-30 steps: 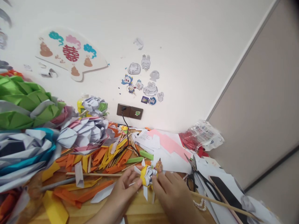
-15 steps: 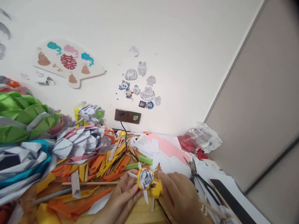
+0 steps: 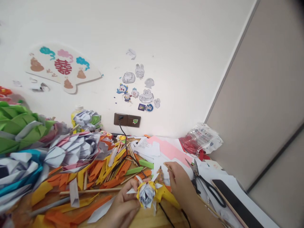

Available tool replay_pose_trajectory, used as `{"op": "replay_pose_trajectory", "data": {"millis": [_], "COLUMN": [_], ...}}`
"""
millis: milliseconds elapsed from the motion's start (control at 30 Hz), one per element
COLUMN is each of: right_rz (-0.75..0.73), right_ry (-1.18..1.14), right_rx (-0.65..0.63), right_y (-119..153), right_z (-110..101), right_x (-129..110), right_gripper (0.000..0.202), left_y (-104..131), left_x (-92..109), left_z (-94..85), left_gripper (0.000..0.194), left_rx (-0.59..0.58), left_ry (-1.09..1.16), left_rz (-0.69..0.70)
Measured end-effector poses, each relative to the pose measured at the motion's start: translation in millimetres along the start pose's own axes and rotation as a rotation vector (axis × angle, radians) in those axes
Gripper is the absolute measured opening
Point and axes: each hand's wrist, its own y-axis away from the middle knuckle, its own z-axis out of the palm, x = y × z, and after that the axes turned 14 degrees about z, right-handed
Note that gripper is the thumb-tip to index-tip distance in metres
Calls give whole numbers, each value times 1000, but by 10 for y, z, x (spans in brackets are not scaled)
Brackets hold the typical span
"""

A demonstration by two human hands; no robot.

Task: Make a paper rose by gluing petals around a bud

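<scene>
Left hand (image 3: 125, 200) grasping white-and-yellow paper flower (image 3: 146, 194) by left edge; flower low over wooden tabletop (image 3: 142, 220), just left of yellow glue gun (image 3: 167, 197). Flower likely light, crisp, easily crushed; best held around outside, sparing centre. Right hand (image 3: 178, 181) pinching thin wooden stick (image 3: 167, 166) near tip; stick likely light, stiff.

Yellow glue gun (image 3: 166, 195) partly hidden behind paper flower (image 3: 146, 194).
</scene>
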Motion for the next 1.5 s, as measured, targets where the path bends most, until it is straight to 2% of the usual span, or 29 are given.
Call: {"op": "replay_pose_trajectory", "data": {"millis": [133, 300, 367, 500, 600, 667, 700, 767, 867, 900, 967, 1033, 1167, 1267, 1333, 1400, 1500], "right_rz": [-55, -86, -96, -140, -254, -294, -300, -309, -344, -367, -414, -439, -437, -454, -427, -318, -3], "right_ry": [-68, -507, -593, -593, -474, -371, -328, -267, -223, -211, -181, -148, -116, -138, -176, -270, -467], "right_rx": [-76, -381, -405, -266, -121, -11, 37, 99, 145, 168, 237, 311, 352, 280, 159, -16, -294], "right_y": [-16, 77, 137, 227, 264, 283, 292, 307, 322, 327, 338, 354, 392, 410, 411, 405, 402], "right_z": [34, -118, -154, -195, -267, -334, -369, -436, -522, -546, -590, -631, -685, -683, -665, -645, -606], "right_x": [46, -87, -113, -164, -222, -264, -286, -336, -428, -458, -511, -547, -579, -567, -538, -498, -448], "right_gripper": [29, 20, 21, 14, 11, 16, 18, 19, 18, 17, 14, 11, 7, 7, 7, 6, 8], "left_y": [-16, 2, 13, 35, 63, 94, 114, 154, 204, 216, 236, 249, 268, 290, 310, 329, 335], "left_x": [-83, -138, -138, -64, 80, 179, 216, 262, 291, 305, 342, 375, 347, 288, 285, 321, 384], "left_z": [-53, -107, -127, -140, -88, -27, 6, 67, 153, 187, 261, 329, 375, 353, 342, 340, 333], "left_gripper": [35, 28, 27, 22, 15, 9, 8, 12, 25, 34, 46, 49, 45, 39, 37, 34, 26], "left_rx": [56, 56, 34, -104, -320, -497, -543, -573, -529, -548, -682, -756, -722, -712, -702, -702, -739], "left_ry": [-100, -292, -346, -515, -759, -947, -1018, -1099, -1147, -1171, -1258, -1337, -1348, -1311, -1312, -1297, -1168], "left_rz": [37, 125, 141, 209, 335, 472, 533, 615, 706, 737, 802, 873, 968, 946, 877, 765, 482]}}
